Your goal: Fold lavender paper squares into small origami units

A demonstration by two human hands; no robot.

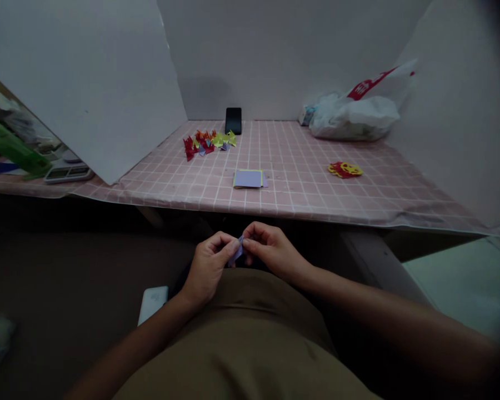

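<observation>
A small folded piece of purple paper point(235, 253) is pinched between my two hands, over my lap and in front of the table edge. My left hand point(210, 264) is closed, its thumb and forefinger gripping the paper from the left. From the other side my right hand point(273, 247) pinches its upper tip. Much of the paper is covered by fingers. On the table ahead lies a stack of square paper sheets point(249, 178), purple on top with yellow showing beneath. Farther back to the left sits a cluster of small folded paper pieces point(204, 142) in red, orange, yellow and purple.
A black phone point(233, 120) leans at the back of the pink checked table point(291, 166). Red and yellow paper cutouts point(345, 169) lie on the right, with a white plastic bag point(354, 116) behind. White panels point(108, 83) flank the table. A white power bank point(153, 303) rests beside my left forearm.
</observation>
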